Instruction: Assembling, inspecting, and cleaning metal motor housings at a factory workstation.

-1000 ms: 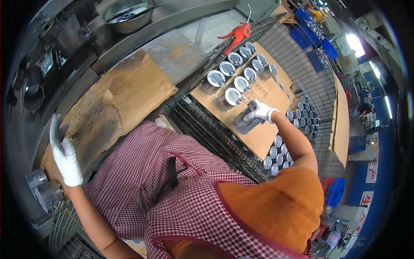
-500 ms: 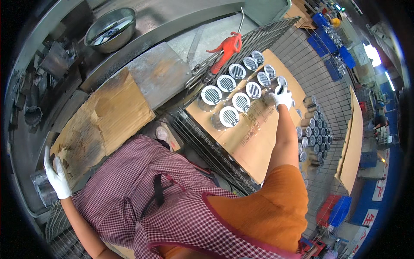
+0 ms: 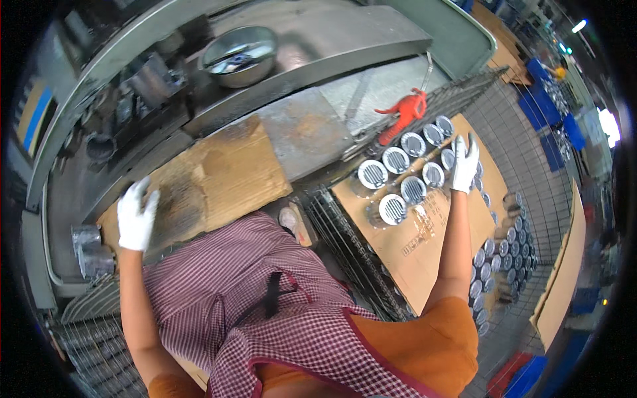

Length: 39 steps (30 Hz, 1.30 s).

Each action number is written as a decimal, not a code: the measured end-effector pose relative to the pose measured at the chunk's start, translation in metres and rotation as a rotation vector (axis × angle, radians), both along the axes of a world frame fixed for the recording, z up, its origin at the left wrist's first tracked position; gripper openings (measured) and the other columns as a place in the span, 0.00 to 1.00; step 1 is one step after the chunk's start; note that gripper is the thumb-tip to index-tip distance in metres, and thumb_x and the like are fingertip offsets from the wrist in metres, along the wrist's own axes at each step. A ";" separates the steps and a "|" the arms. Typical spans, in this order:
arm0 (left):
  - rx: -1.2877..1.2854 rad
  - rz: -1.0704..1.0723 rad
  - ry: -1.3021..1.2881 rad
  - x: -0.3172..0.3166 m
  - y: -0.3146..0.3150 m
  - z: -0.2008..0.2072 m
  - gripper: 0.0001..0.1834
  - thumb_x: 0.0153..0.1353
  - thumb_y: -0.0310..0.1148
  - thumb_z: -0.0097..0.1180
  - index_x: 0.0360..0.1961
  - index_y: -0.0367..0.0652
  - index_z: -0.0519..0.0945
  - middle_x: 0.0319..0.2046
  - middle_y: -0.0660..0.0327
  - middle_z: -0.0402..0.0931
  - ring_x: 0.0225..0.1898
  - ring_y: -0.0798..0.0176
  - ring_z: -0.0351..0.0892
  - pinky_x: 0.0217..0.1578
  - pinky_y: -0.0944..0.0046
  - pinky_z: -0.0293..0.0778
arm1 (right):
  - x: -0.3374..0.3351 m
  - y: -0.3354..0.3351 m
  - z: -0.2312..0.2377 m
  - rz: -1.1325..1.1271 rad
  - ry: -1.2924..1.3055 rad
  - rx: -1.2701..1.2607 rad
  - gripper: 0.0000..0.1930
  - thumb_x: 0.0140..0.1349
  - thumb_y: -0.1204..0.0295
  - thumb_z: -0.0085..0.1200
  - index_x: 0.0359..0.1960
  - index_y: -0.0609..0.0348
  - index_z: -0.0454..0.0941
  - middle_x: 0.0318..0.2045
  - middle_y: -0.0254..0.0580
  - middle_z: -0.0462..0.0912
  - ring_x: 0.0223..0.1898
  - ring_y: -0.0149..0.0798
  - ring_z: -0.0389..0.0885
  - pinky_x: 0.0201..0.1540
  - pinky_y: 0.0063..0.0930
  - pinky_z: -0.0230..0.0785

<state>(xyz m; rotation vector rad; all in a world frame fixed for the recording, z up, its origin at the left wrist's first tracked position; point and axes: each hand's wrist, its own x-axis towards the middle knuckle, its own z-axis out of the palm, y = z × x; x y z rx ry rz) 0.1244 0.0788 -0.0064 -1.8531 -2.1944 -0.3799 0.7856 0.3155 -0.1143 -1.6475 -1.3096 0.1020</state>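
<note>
My left hand (image 3: 137, 215), in a white glove, hovers over the left end of a stained cardboard sheet (image 3: 232, 156) with its fingers apart and nothing in them. Close by stand metal cylinders (image 3: 93, 252) at the bench edge. To the right, my gloved right hand (image 3: 466, 164) is held open, fingers stretched away from me, beside a metal cylinder with a slotted top (image 3: 433, 175). Several such cylinders stand upright in rows on a flat cardboard sheet (image 3: 418, 255). The palm partly hides some of them.
A red air blow gun (image 3: 403, 113) rests at the rim of the wire basket (image 3: 464, 89). Behind the bench a metal bowl (image 3: 240, 74) holds small items. More cylinders (image 3: 511, 252) fill the basket's lower right, near an upright cardboard piece (image 3: 563, 265).
My left hand has risen from beside the metal cylinders to over the stained cardboard. My right hand has left the cylinder it was touching and its fingers have straightened. The view has shifted.
</note>
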 end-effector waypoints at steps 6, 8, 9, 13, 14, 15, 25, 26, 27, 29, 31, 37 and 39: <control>-0.129 -0.073 -0.031 0.006 0.016 0.016 0.21 0.62 0.45 0.53 0.48 0.41 0.79 0.40 0.48 0.79 0.40 0.44 0.79 0.42 0.51 0.74 | -0.148 0.017 0.065 0.372 -0.061 -0.012 0.28 0.53 0.59 0.63 0.55 0.56 0.73 0.50 0.50 0.77 0.51 0.50 0.75 0.54 0.42 0.67; -0.081 -0.060 -0.061 -0.006 0.003 0.005 0.22 0.64 0.48 0.50 0.48 0.43 0.79 0.38 0.48 0.80 0.39 0.45 0.79 0.42 0.51 0.74 | -0.174 0.005 0.079 0.442 0.075 0.089 0.20 0.60 0.70 0.58 0.54 0.60 0.73 0.44 0.44 0.79 0.47 0.39 0.76 0.51 0.36 0.68; -0.036 -0.056 -0.060 -0.017 -0.003 -0.008 0.22 0.64 0.49 0.49 0.48 0.43 0.79 0.38 0.48 0.80 0.38 0.45 0.80 0.43 0.51 0.75 | -0.187 -0.010 0.087 0.494 0.137 0.170 0.18 0.63 0.67 0.56 0.53 0.61 0.74 0.44 0.43 0.78 0.46 0.39 0.75 0.54 0.35 0.67; -0.042 0.056 -0.347 -0.019 -0.012 0.001 0.26 0.66 0.54 0.45 0.53 0.46 0.78 0.46 0.48 0.78 0.48 0.45 0.76 0.53 0.52 0.70 | -0.193 -0.063 0.077 1.005 0.701 0.000 0.18 0.66 0.56 0.51 0.45 0.60 0.76 0.42 0.41 0.79 0.43 0.37 0.77 0.51 0.32 0.69; -0.029 0.053 -0.383 -0.023 -0.011 0.004 0.26 0.66 0.53 0.45 0.54 0.47 0.77 0.48 0.49 0.77 0.50 0.45 0.75 0.55 0.52 0.69 | -0.193 -0.070 0.067 1.145 0.815 -0.246 0.18 0.67 0.57 0.50 0.43 0.60 0.77 0.42 0.41 0.80 0.41 0.37 0.78 0.49 0.32 0.71; -0.006 0.042 -0.388 -0.025 -0.009 0.003 0.25 0.66 0.53 0.45 0.53 0.47 0.77 0.47 0.49 0.78 0.49 0.45 0.76 0.55 0.53 0.69 | -0.209 -0.080 0.048 1.111 0.370 -0.224 0.18 0.64 0.56 0.51 0.42 0.60 0.76 0.35 0.39 0.80 0.35 0.38 0.78 0.42 0.32 0.71; 0.103 0.004 -0.369 -0.031 -0.028 0.003 0.25 0.65 0.53 0.46 0.51 0.46 0.79 0.44 0.51 0.80 0.47 0.48 0.78 0.51 0.55 0.73 | -0.380 -0.223 0.106 1.589 -0.162 -0.531 0.15 0.53 0.63 0.66 0.31 0.60 0.75 0.19 0.41 0.77 0.19 0.36 0.75 0.26 0.28 0.69; 0.105 0.005 -0.372 -0.032 -0.030 0.002 0.25 0.65 0.53 0.46 0.51 0.46 0.79 0.44 0.51 0.80 0.47 0.48 0.78 0.51 0.55 0.73 | -0.386 -0.229 0.116 1.704 -0.225 -0.519 0.15 0.53 0.63 0.67 0.31 0.60 0.75 0.19 0.42 0.77 0.19 0.35 0.75 0.26 0.28 0.70; 0.121 0.003 -0.384 -0.032 -0.032 0.002 0.25 0.65 0.53 0.46 0.50 0.46 0.80 0.44 0.51 0.80 0.46 0.48 0.79 0.51 0.55 0.73 | -0.389 -0.232 0.116 1.712 -0.234 -0.541 0.16 0.52 0.63 0.68 0.33 0.60 0.76 0.19 0.43 0.78 0.20 0.35 0.77 0.26 0.29 0.70; 0.146 0.001 -0.399 -0.034 -0.032 0.002 0.24 0.65 0.53 0.46 0.50 0.46 0.80 0.44 0.51 0.80 0.46 0.48 0.79 0.50 0.55 0.73 | -0.388 -0.230 0.106 1.598 -0.232 -0.572 0.16 0.52 0.63 0.68 0.33 0.60 0.76 0.19 0.43 0.78 0.20 0.35 0.78 0.26 0.29 0.70; 0.160 0.019 -0.415 -0.036 -0.034 0.001 0.24 0.65 0.52 0.46 0.50 0.46 0.80 0.43 0.51 0.80 0.45 0.48 0.79 0.50 0.54 0.73 | -0.390 -0.233 0.107 1.514 -0.243 -0.596 0.15 0.50 0.64 0.69 0.32 0.59 0.78 0.19 0.43 0.78 0.20 0.34 0.78 0.26 0.28 0.71; 0.099 -0.030 -0.239 -0.026 -0.030 -0.001 0.22 0.65 0.52 0.47 0.48 0.47 0.81 0.41 0.55 0.81 0.43 0.53 0.80 0.44 0.55 0.73 | -0.403 -0.241 0.105 1.536 -0.293 -0.531 0.16 0.51 0.62 0.68 0.31 0.59 0.76 0.18 0.44 0.78 0.18 0.40 0.79 0.24 0.30 0.71; 0.106 -0.040 -0.170 -0.021 -0.029 -0.005 0.22 0.65 0.52 0.47 0.47 0.49 0.81 0.39 0.56 0.81 0.41 0.55 0.80 0.43 0.55 0.71 | -0.404 -0.241 0.109 1.491 -0.296 -0.604 0.16 0.51 0.62 0.68 0.32 0.59 0.77 0.19 0.43 0.79 0.18 0.39 0.79 0.25 0.30 0.72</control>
